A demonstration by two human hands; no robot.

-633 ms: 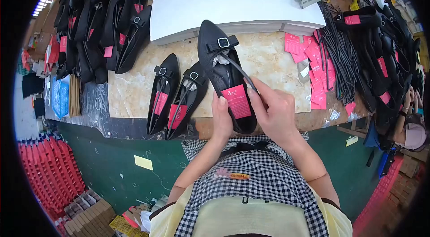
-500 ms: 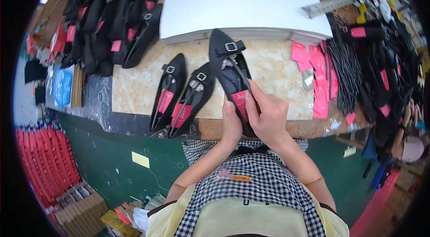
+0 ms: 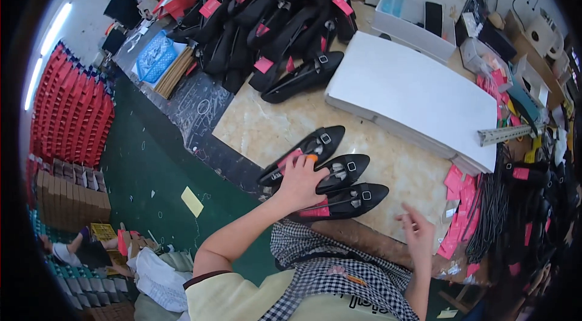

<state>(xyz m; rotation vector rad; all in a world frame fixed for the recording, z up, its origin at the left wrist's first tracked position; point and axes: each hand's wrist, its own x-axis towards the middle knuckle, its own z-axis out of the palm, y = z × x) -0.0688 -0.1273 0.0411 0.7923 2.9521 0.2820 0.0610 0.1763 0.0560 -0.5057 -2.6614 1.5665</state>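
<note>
Three black pointed flat shoes with square buckles lie side by side on the table: the left shoe (image 3: 327, 139), the middle shoe (image 3: 357, 166) and the right shoe (image 3: 370, 195). Pink labels and thin dark sticks show inside them. My left hand (image 3: 300, 183) reaches over their heel halves, its fingers bent round the sides of the middle shoe and touching the left one. Something small and orange shows at a fingertip. My right hand (image 3: 417, 233) hovers by the front edge, holding nothing, fingers apart and the index finger stretched out.
A big heap of black shoes (image 3: 273, 24) lies at the back left, beside a white stack of sheets (image 3: 418, 93). Pink labels (image 3: 458, 212) and a bundle of dark sticks (image 3: 490, 215) lie on the right. A blue basket (image 3: 156, 57) sits at the far left.
The shoe that both hands held now lies on the table beside the other two. My left hand has moved over the shoes; my right hand has come away to the right. The view has turned left.
</note>
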